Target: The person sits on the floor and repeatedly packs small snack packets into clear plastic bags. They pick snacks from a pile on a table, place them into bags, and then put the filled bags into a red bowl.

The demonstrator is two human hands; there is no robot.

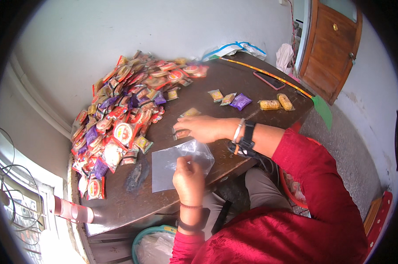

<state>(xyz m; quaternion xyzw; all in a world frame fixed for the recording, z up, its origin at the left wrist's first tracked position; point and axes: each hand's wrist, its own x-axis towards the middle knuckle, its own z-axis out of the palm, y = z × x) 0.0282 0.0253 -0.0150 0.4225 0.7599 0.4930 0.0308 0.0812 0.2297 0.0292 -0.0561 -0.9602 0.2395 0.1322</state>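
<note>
A clear plastic bag (164, 171) lies at the front of the dark table, one side raised and crinkled. My left hand (188, 181) has its fingers curled and pinches the bag near its raised side. Beyond the bag, my right hand (205, 128) reaches across the tabletop. Its fingers rest over a small wrapped snack with a dark band (182, 133), partly covered by them; whether they grip it is hidden. Just past those fingers is another wrapped snack with a yellow print (190, 112).
A big heap of wrapped snacks (123, 99) fills the table's left and back. Several single packets, including a purple one (241, 101), lie to the right. Behind them are a phone (269, 80) and a green fly swatter (321, 110). A pink-lidded bottle (75, 211) stands front left; a teal basin (139, 237) sits below.
</note>
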